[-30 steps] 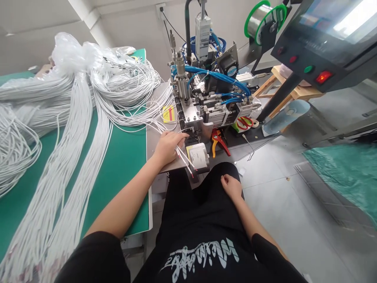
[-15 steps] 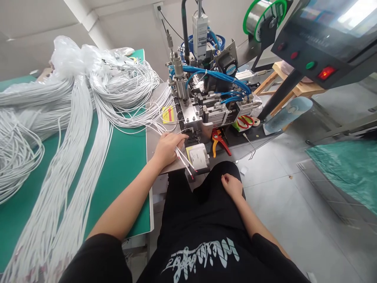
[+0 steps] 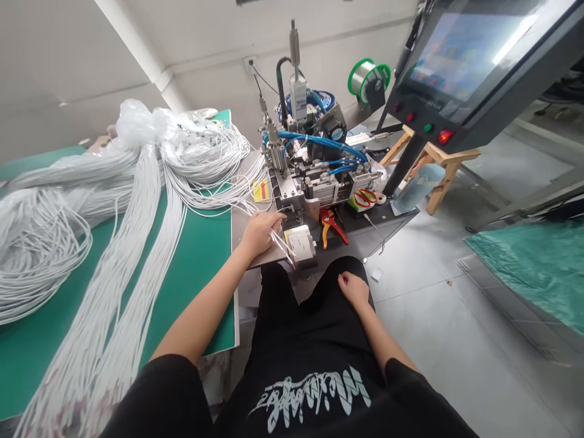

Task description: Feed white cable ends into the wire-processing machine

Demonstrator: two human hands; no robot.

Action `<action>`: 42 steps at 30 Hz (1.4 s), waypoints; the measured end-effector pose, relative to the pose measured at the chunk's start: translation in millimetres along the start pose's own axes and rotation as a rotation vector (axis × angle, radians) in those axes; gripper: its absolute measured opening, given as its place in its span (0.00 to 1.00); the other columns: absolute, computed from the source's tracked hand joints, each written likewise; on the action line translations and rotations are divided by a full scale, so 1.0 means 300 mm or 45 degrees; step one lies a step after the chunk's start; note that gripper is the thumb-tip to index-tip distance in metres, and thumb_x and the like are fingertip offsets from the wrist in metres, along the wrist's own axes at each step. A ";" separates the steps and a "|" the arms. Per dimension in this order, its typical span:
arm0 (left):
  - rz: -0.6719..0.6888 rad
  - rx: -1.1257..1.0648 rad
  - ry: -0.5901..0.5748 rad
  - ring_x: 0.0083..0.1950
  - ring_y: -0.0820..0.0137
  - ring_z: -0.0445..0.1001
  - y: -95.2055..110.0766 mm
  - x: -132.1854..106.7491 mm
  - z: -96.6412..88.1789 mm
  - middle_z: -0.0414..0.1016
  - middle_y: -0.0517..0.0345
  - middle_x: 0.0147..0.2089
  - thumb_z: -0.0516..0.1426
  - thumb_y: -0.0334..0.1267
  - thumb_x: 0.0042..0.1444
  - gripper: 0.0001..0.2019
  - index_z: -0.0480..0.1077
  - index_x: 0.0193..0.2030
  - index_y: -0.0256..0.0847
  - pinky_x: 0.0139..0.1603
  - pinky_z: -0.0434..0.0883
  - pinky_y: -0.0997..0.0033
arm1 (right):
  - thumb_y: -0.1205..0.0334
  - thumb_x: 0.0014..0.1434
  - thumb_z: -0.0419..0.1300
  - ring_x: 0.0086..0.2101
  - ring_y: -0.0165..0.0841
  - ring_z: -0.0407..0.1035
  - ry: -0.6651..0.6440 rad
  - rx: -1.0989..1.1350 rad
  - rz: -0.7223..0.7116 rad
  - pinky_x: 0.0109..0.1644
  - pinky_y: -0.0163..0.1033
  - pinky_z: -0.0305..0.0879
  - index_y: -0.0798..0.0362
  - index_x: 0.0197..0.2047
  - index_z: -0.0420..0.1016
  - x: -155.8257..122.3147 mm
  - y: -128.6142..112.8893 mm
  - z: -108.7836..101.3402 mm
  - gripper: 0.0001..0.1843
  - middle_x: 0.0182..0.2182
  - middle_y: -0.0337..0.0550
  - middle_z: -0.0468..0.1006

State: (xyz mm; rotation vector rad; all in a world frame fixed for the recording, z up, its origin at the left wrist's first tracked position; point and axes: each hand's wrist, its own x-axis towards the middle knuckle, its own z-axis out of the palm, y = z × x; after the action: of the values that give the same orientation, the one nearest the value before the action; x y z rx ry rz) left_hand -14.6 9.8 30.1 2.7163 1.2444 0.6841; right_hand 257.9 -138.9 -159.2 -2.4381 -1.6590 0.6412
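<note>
My left hand [image 3: 259, 233] rests on the grey metal plate [image 3: 241, 228] in front of a small machine [image 3: 310, 164] with blue hoses. Its fingers are closed on a few thin white wires [image 3: 283, 246] whose red-tipped ends stick out toward me. The index finger reaches toward the machine's front slot. A small white box [image 3: 302, 242] lies just right of that hand. My right hand [image 3: 352, 287] lies loosely curled on my black-trousered knee and holds nothing that I can see.
Long bundles of white wire [image 3: 137, 243] cover the green mat [image 3: 201, 255] at left. Orange pliers [image 3: 331, 225] and red scissors [image 3: 365, 198] lie by the machine. A control panel with screen and buttons [image 3: 456, 85] stands at right, over a wooden stand [image 3: 433, 161]. A green spool [image 3: 368, 76] sits behind.
The view has pulled back and tilted up, so the machine and panel look smaller. Both hands have stayed where they were.
</note>
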 end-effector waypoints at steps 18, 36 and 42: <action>0.023 0.011 -0.044 0.47 0.65 0.73 0.006 -0.006 -0.001 0.76 0.54 0.45 0.43 0.38 0.66 0.15 0.68 0.50 0.44 0.49 0.61 0.62 | 0.54 0.65 0.51 0.29 0.34 0.70 0.006 0.016 0.022 0.26 0.33 0.46 0.49 0.31 0.75 -0.002 0.016 0.002 0.15 0.27 0.39 0.76; -0.026 0.086 0.143 0.46 0.63 0.74 0.027 -0.018 -0.003 0.77 0.51 0.43 0.44 0.39 0.65 0.15 0.70 0.48 0.41 0.51 0.63 0.61 | 0.56 0.65 0.51 0.33 0.33 0.71 0.060 0.154 -0.051 0.29 0.32 0.50 0.50 0.34 0.76 -0.057 0.043 -0.007 0.14 0.30 0.39 0.77; -0.049 0.088 0.184 0.46 0.63 0.74 0.021 -0.024 0.004 0.77 0.50 0.44 0.44 0.38 0.64 0.15 0.70 0.48 0.40 0.51 0.65 0.61 | 0.57 0.65 0.52 0.31 0.32 0.70 0.089 0.208 -0.077 0.28 0.32 0.49 0.49 0.32 0.75 -0.072 0.072 -0.005 0.14 0.28 0.38 0.76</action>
State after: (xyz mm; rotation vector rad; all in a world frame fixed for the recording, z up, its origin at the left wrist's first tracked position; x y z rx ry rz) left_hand -13.8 0.5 28.0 2.7321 1.3716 0.8624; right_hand 270.3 -166.8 -159.0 -2.2622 -1.5811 0.6479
